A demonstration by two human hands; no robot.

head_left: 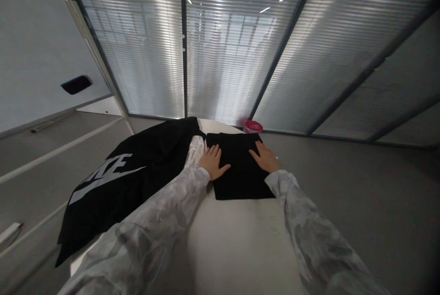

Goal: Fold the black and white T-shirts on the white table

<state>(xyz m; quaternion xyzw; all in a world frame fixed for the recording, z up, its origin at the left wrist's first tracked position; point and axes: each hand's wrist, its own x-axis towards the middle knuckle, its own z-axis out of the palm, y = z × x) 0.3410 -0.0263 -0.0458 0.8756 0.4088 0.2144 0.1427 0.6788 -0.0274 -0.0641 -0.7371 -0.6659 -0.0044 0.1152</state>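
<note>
White sleeves [144, 235] reached across the white table [240, 244] to a folded black cloth [240, 183] pressed beneath two open hands.
Left hand [212, 163] lay palm-down on the cloth's left margin, thumb and fingers apart; the right hand [265, 157] rested likewise on its right side, fingers apart, neither gripping anything. The cloth sat flat near the table's far end, close to its right edge, with a red-rimmed basket [252, 126] just beyond. A sideways push by either palm could have skewed the layers or slid them off that edge; the left sleeve, beside a black Nike-lettered fabric piece [172, 148] draped over the left side, could have snagged and dragged it floorward.
</note>
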